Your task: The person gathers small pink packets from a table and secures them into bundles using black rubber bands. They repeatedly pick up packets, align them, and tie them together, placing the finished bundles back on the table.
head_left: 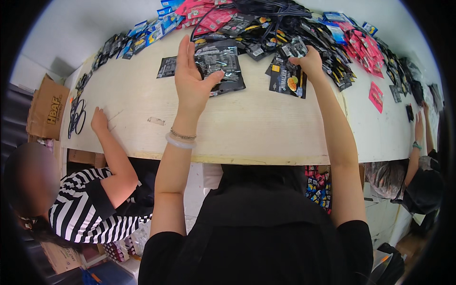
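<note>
A stack of shiny black packets (221, 64) stands at my left hand (192, 78). That hand's thumb lies across the front of the stack, while its fingers stretch up along the left edge. My right hand (311, 64) pinches a dark packet (295, 49) between thumb and fingers. Just below it, more black packets with an orange picture (289, 81) rest on the table; whether the hand also grips these is unclear. Behind my left hand a flat black packet (166, 67) lies on the table.
A big heap of black packets (327, 52) spreads along the table's (256, 128) far side, with pink packets (363, 50) and blue packets (161, 26). Black cords (77, 118) lie at the left. Co-workers sit left (95, 204) and right (420, 185). A cardboard box (47, 107) stands far left.
</note>
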`<action>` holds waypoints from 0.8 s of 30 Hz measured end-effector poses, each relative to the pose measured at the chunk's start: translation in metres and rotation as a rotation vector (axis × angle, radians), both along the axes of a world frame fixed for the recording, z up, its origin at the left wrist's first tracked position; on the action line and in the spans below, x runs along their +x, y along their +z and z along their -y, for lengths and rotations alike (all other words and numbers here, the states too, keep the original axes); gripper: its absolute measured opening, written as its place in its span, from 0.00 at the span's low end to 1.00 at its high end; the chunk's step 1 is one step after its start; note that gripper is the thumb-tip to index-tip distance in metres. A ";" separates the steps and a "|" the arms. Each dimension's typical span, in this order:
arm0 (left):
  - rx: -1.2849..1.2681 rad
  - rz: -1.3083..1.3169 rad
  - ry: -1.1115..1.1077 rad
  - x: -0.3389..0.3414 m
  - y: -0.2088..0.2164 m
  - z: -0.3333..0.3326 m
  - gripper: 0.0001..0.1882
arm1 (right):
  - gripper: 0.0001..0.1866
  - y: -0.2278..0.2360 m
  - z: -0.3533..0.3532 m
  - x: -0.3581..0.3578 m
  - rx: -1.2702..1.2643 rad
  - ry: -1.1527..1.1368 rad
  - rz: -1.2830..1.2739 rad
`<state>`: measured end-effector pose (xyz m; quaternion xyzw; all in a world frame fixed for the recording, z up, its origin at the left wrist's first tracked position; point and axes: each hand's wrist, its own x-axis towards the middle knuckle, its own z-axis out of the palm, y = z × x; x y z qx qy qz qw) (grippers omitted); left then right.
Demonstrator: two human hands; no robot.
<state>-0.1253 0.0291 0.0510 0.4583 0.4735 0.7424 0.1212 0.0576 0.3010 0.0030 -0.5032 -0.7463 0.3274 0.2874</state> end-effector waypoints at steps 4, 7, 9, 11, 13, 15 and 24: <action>0.056 -0.199 0.114 0.005 -0.002 -0.007 0.49 | 0.13 0.028 0.046 0.001 0.521 -0.018 -0.256; 0.104 -0.379 0.132 0.021 0.005 -0.013 0.48 | 0.20 0.050 0.094 -0.004 0.256 0.315 -0.259; 0.065 -0.386 0.068 0.034 0.007 -0.014 0.43 | 0.26 0.061 0.125 -0.013 -0.014 0.452 -0.229; 0.047 -0.340 -0.037 0.044 0.006 -0.015 0.41 | 0.26 0.080 0.145 -0.015 -0.387 0.479 -0.448; 0.039 -0.250 -0.168 0.055 -0.003 -0.021 0.41 | 0.29 0.078 0.150 -0.015 -0.509 0.548 -0.597; 0.035 -0.238 -0.183 0.058 -0.012 -0.023 0.40 | 0.31 0.076 0.153 -0.014 -0.611 0.585 -0.687; 0.058 0.034 -0.071 0.045 -0.012 -0.004 0.29 | 0.11 0.051 0.150 -0.018 -0.418 0.648 -0.562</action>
